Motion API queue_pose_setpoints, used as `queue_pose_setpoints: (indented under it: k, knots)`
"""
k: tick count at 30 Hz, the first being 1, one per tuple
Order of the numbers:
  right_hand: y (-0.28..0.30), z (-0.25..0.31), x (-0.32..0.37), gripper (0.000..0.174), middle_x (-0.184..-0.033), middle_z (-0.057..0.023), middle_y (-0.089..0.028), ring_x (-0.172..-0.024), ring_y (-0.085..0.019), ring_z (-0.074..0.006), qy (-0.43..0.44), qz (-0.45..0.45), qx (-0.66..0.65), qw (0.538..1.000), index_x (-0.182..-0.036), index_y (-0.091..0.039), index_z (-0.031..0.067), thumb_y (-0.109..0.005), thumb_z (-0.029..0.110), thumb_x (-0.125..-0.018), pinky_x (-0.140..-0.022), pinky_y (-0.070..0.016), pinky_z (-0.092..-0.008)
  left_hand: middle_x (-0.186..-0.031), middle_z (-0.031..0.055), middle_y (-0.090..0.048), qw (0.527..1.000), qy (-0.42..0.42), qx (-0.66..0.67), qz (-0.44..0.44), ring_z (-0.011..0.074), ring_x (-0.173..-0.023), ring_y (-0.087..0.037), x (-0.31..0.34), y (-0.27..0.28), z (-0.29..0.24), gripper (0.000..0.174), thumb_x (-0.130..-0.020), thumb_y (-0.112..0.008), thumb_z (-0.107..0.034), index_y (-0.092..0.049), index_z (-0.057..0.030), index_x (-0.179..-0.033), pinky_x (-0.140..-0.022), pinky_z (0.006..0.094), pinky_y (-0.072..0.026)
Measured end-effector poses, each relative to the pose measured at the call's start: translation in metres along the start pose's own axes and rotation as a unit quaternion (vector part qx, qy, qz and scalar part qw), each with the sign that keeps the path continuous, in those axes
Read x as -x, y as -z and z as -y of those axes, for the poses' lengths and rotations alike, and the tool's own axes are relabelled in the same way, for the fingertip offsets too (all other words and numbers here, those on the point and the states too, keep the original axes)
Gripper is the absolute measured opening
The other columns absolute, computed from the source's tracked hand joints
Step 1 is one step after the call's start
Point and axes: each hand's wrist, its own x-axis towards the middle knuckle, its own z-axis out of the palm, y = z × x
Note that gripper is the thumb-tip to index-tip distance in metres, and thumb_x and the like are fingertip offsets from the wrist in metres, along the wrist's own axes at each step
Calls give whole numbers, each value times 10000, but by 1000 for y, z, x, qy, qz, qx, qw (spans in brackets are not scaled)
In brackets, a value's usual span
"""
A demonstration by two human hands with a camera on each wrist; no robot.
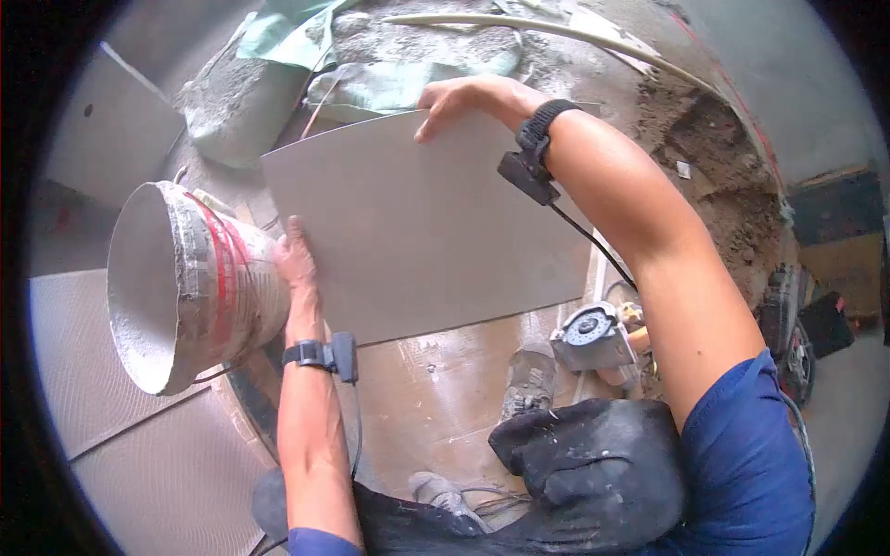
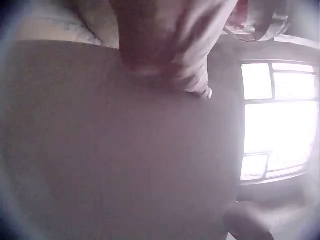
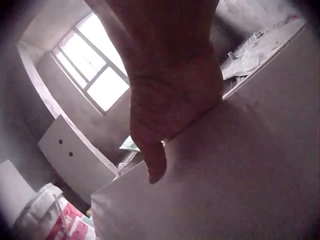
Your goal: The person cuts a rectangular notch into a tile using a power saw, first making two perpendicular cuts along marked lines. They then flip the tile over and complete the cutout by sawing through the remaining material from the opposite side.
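Observation:
A large flat grey tile stands tilted in front of the person, held by both hands. At its left edge the left hand grips it, with the thumb along the near face. The right hand reaches over the far top edge; in the right wrist view its thumb lies on the near face and the other fingers are hidden behind the tile. Seen from the left wrist, the left hand overlaps the tile's edge and most of its fingers are out of sight.
A plaster-smeared bucket lies tipped close beside the left hand. Greenish sacks and rubble lie beyond the tile. A power tool with a round dark face is at the tile's lower right. Ridged tiles cover the floor at left.

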Motion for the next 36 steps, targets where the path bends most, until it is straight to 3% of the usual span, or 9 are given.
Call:
queue_pose_setpoints:
  k: [2,3,7,13,16,19,26,33,36]
  knots:
    - [-8,-8,-22,733,-1205,-178,-664,-1131,-637,-311,41,24,72,996,-1325,-568,15,-716,550,-845,-926,-515,-439,-628,25,-527,997,-65,-18,-33,150,-594,-436,7,-1,-7,609,-927,-639,-614,-587,-46,-712,-566,331,-395]
    - [24,0,-40,788,-1249,-220,-642,-1178,-612,-358,82,-90,53,991,-1314,-557,-22,-702,587,-835,-967,-501,-441,-628,25,-527,990,-129,0,-56,150,-594,-436,-63,-13,-30,609,-927,-639,-614,-587,-46,-712,-566,331,-395]
    - [-9,-67,39,681,-1280,-261,-621,-1224,-577,-409,167,-316,71,931,-1333,-573,40,-640,570,-911,-1015,-478,-477,-600,40,-498,992,-88,-37,-80,170,-580,-437,-73,-45,-10,676,-914,-645,-625,-537,3,-688,-560,378,-403]
    - [-98,-212,247,463,-1120,-237,-675,-1037,-640,-421,-117,-297,41,947,-1138,-625,-6,-689,387,-902,-882,-506,-472,-666,98,-619,987,-23,-145,-60,217,-616,-539,-76,-46,-4,689,-897,-652,-638,-608,26,-718,-618,400,-456]
    - [-167,-245,306,403,-964,-141,-695,-954,-676,-245,-223,-293,-158,916,-1104,-638,-9,-694,344,-917,-802,-526,-401,-738,136,-682,992,-30,-108,-61,238,-668,-615,-80,-48,15,692,-900,-658,-621,-685,65,-819,-658,399,-489]
    - [-228,-268,332,429,-942,-94,-684,-951,-651,-174,-253,-277,-215,902,-1140,-638,-22,-671,362,-951,-787,-526,-362,-808,153,-723,992,-19,-121,-43,257,-725,-664,-87,-45,29,693,-910,-651,-607,-720,82,-923,-705,404,-511]
    - [-287,-285,337,507,-1170,-145,-663,-980,-647,-198,-289,-221,-564,742,-1292,-596,-20,-639,370,-970,-856,-501,-320,-889,190,-739,992,0,-122,-9,303,-798,-691,-67,-47,9,721,-903,-640,-622,-713,93,-967,-747,425,-514]
    - [-283,-207,338,560,-1309,-180,-583,-1128,-619,-254,-287,-217,-603,712,-1420,-455,-24,-620,57,-891,-935,-535,-366,-936,236,-735,970,-25,-242,12,387,-893,-707,-32,-58,-13,793,-849,-626,-714,-717,57,-1013,-794,482,-517]
    - [-311,-178,358,637,-1295,-227,-576,-999,-694,-290,-263,-291,-605,692,-1451,-367,-38,-593,-26,-856,-879,-575,-369,-963,243,-733,962,-28,-273,9,401,-925,-703,-30,-65,-5,821,-851,-593,-738,-716,54,-1028,-814,488,-514]
